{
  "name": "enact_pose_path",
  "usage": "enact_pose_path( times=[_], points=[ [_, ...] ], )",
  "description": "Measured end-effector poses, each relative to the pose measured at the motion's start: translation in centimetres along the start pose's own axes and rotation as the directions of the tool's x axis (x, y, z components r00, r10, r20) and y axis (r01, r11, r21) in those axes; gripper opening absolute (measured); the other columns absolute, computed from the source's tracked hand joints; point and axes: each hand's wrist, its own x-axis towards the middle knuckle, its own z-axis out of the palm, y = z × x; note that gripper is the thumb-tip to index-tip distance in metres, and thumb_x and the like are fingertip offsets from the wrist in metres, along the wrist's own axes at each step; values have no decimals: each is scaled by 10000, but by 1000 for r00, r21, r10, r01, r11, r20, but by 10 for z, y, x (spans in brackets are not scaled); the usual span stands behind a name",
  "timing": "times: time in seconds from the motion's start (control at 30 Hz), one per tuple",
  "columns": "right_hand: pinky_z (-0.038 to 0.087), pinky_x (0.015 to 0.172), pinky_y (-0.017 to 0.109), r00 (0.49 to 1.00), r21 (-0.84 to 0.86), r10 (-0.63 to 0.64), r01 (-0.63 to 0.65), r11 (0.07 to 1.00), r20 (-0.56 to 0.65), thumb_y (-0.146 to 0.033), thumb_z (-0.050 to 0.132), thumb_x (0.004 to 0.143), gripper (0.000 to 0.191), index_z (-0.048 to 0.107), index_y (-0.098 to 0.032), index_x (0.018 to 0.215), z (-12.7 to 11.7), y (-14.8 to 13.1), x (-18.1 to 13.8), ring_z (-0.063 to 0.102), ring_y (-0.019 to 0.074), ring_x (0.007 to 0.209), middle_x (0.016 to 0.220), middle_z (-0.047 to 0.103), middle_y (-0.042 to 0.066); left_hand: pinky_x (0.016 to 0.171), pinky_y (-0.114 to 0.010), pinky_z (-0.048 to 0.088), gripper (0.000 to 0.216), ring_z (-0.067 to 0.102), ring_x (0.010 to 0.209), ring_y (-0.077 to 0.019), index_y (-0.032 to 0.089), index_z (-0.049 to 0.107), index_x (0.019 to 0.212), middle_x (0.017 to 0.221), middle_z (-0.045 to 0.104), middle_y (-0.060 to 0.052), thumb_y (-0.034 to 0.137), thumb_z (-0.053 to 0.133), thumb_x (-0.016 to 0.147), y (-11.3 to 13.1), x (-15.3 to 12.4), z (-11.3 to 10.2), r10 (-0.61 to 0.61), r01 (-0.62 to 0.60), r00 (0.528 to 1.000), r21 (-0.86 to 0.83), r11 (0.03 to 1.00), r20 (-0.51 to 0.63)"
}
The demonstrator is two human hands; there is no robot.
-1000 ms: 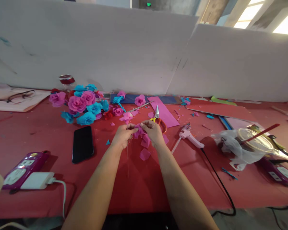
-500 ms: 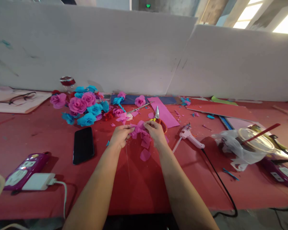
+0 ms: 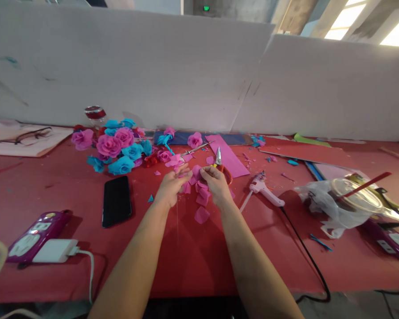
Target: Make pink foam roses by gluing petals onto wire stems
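My right hand point(image 3: 217, 182) pinches a pink paper petal point(image 3: 196, 172) between thumb and fingertips. Just left of it, my left hand point(image 3: 169, 187) has its fingers stretched and apart, close to other pink pieces; whether it touches them I cannot tell. A thin strand hangs below the left hand. Loose pink petals point(image 3: 202, 197) lie on the red table between the hands, with a single one point(image 3: 202, 215) nearer me. Scissors with orange handles point(image 3: 226, 175) lie just beyond the right hand, beside a pink paper strip point(image 3: 231, 157).
Pink, blue and red paper roses point(image 3: 121, 152) are heaped at back left, behind a black phone point(image 3: 116, 201). A purple power strip point(image 3: 38, 230) with a white charger point(image 3: 55, 251) is at left. A corded glue gun point(image 3: 266, 191) and a bagged tub point(image 3: 342, 201) are at right.
My left hand has let go of the pink paper it pinched, and its fingers have spread. My right hand still holds the petal in nearly the same place.
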Motion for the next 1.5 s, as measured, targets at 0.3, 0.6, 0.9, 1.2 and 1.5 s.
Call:
enact_pose_path(
  times=[0.3, 0.6, 0.9, 1.2, 1.5],
  points=[
    [442, 596, 256, 999, 1, -43, 42, 999, 13, -417, 709, 645, 261, 582, -195, 696, 1, 0, -1, 526, 106, 551, 597, 575, -40, 381, -150, 208, 305, 436, 466, -23, 126, 672, 741, 656, 603, 17, 115, 842, 489, 1, -1, -1, -114, 119, 989, -60, 991, 90],
    [457, 612, 267, 997, -21, -74, 74, 997, -1, -424, 701, 658, 255, 580, -203, 697, 3, 1, -2, 539, 124, 579, 612, 586, -27, 388, -188, 158, 284, 357, 427, -21, 118, 660, 659, 589, 573, 25, 151, 839, 441, 2, -1, 1, -113, 112, 992, 29, 993, 56],
    [454, 620, 256, 996, -28, -93, 93, 995, -18, -401, 675, 683, 226, 585, -198, 730, 4, -2, -4, 538, 115, 590, 635, 581, -31, 406, -219, 114, 244, 275, 376, -17, 128, 705, 680, 524, 565, 29, 214, 835, 492, 3, -3, -1, -124, 119, 988, 57, 991, 89],
    [484, 649, 258, 997, 67, -70, 72, 995, -34, -254, 790, 543, 343, 599, -195, 822, 7, 3, -4, 585, 125, 646, 701, 628, -34, 418, -219, 131, 265, 287, 398, -19, 148, 759, 761, 653, 671, -31, 240, 830, 523, 0, -2, -3, -74, 56, 981, 102, 993, 177],
    [501, 578, 271, 996, 169, 78, -69, 983, -46, -279, 784, 549, 382, 585, -204, 866, 6, 7, 0, 606, 130, 586, 699, 658, -11, 400, -187, 186, 251, 383, 438, -27, 117, 727, 645, 653, 659, -38, 139, 843, 423, 2, -3, 2, -102, 98, 989, 41, 994, 111]
  ],
)
